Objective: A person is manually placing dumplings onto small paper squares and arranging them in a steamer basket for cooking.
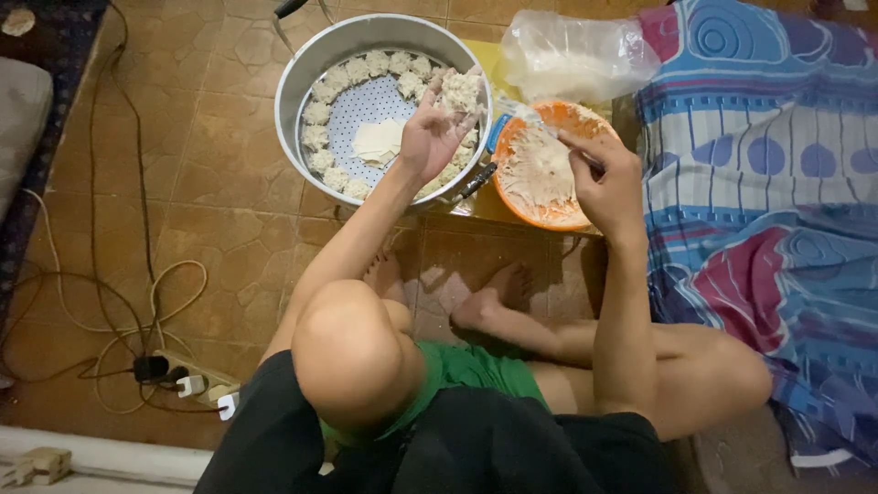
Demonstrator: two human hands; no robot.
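The left hand [430, 137] cups 1 filled dumpling [462, 90], fingers curled around its sides and closed on it, held just above the far rim of the steamer pot [293, 82]. Directly under and beside that grip, a ring of finished dumplings [322, 137] lines the perforated steamer tray [366, 105], and a small stack of flat wrappers [377, 139] lies in the tray's middle, just left of the palm.

The right hand [608, 178] is closed around a thin utensil [535, 123]; whether it is a spoon or a stick I cannot tell. Its tip reaches toward the dumpling, over the orange bowl [526, 197] of pale filling that sits just below this hand. A dark pen-like object [476, 180] lies between the pot and the bowl. Beyond the bowl rests a clear plastic bag [576, 55], and a patterned blue mattress [759, 165] runs along the right hand's outer side.

Risks, as I judge them: the dumpling is soft and pinched only by fingertips, so a tighter squeeze could split the wrapper and spill filling onto the tray. The utensil's tip could tear the top if pushed in hard. The bowl stands close to the edge of its low stand, so a push from the right wrist could tip it toward the bare feet [485, 302]. Cables [137, 302] and a power strip [187, 380] lie well apart, near the left knee.
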